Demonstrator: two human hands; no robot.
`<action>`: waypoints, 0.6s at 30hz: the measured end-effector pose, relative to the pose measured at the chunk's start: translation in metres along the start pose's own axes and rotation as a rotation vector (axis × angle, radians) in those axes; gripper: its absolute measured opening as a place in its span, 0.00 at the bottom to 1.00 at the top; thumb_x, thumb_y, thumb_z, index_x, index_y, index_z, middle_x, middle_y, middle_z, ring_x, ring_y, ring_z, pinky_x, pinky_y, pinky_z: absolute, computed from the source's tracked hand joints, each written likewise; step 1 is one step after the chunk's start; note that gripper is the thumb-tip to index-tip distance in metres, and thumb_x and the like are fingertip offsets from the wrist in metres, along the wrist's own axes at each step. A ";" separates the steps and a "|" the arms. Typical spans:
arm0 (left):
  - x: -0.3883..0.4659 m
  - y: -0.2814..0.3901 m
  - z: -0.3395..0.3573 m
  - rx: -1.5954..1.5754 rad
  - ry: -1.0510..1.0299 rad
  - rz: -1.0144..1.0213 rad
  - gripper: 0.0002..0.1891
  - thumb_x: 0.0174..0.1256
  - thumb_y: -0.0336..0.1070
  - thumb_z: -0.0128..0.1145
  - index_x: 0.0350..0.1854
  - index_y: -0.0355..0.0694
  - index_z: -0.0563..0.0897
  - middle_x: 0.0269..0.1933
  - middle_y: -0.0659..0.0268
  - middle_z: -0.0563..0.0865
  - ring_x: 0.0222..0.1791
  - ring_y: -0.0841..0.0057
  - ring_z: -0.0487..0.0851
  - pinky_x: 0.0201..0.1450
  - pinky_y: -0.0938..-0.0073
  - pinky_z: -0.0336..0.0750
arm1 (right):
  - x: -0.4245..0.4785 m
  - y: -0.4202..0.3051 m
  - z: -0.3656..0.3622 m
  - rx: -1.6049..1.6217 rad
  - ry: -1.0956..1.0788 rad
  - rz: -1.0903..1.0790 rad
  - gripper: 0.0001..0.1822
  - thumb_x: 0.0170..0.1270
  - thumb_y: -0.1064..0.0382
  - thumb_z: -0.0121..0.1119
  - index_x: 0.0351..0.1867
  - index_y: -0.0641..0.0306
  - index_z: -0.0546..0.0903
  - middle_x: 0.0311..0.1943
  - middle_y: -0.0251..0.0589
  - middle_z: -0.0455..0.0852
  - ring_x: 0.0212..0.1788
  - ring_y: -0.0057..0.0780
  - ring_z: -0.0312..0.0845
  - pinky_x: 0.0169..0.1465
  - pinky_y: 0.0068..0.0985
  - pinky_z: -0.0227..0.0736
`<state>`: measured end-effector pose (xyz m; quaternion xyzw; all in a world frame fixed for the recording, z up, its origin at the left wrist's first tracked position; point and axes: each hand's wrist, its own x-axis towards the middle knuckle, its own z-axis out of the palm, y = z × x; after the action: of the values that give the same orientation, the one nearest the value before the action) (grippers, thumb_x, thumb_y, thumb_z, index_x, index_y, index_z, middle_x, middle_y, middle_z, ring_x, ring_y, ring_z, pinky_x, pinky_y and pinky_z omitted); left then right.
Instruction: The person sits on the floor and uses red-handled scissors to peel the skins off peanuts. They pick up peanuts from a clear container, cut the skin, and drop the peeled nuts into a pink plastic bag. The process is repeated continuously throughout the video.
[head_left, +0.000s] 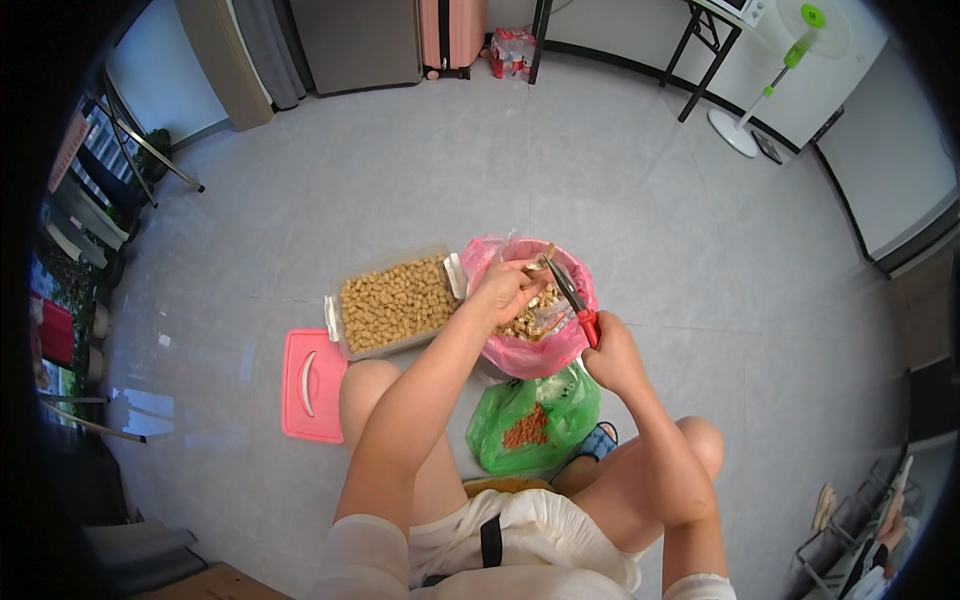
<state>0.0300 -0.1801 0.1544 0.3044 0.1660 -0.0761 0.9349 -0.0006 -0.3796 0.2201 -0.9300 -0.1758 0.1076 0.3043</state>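
Observation:
My left hand (510, 291) is over a bin lined with a pink plastic bag (525, 364), holding what looks like a peanut (538, 264) at its fingertips. Red-handled long-nose pliers (571, 294) are gripped in my right hand (616, 358); their tips meet the peanut, though its exact state is too small to tell. Empty peanut shells (525, 324) and a clear wrapper lie inside the bin. To the left stands a clear plastic box (390, 346) filled with unshelled peanuts (397, 304). Between my legs an open green plastic bag (491, 442) holds reddish-brown peanut kernels (527, 427).
A pink lid (330, 386) with a white handle lies on the grey floor (375, 172) by my left knee. Farther off are a pink suitcase (452, 34), wrapped bottles (513, 52), a folding table (701, 60) and a standing fan (765, 90). A metal rack (832, 551) is at lower right.

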 end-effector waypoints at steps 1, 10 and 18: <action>0.002 -0.003 -0.005 0.030 0.046 -0.013 0.17 0.58 0.15 0.36 0.52 0.21 0.66 0.50 0.47 0.73 0.49 0.63 0.75 0.56 0.73 0.72 | 0.002 0.002 0.001 -0.033 0.022 -0.019 0.15 0.40 0.70 0.52 0.34 0.72 0.72 0.35 0.58 0.75 0.40 0.53 0.72 0.44 0.39 0.67; -0.021 -0.059 -0.022 0.454 0.244 -0.231 0.16 0.67 0.27 0.32 0.50 0.23 0.69 0.48 0.47 0.75 0.45 0.64 0.77 0.50 0.71 0.75 | 0.018 0.026 0.005 -0.351 0.074 0.040 0.15 0.41 0.66 0.53 0.33 0.72 0.74 0.35 0.55 0.77 0.40 0.51 0.72 0.44 0.39 0.69; -0.044 -0.258 -0.138 0.417 0.355 -0.465 0.13 0.67 0.32 0.41 0.46 0.31 0.75 0.40 0.54 0.81 0.39 0.68 0.79 0.45 0.70 0.76 | 0.008 0.012 -0.011 -0.309 0.044 0.012 0.16 0.42 0.66 0.53 0.35 0.72 0.74 0.36 0.56 0.76 0.40 0.50 0.72 0.45 0.39 0.69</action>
<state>-0.1099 -0.3031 -0.0750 0.4514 0.3713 -0.2648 0.7670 0.0128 -0.3909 0.2208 -0.9689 -0.1782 0.0608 0.1605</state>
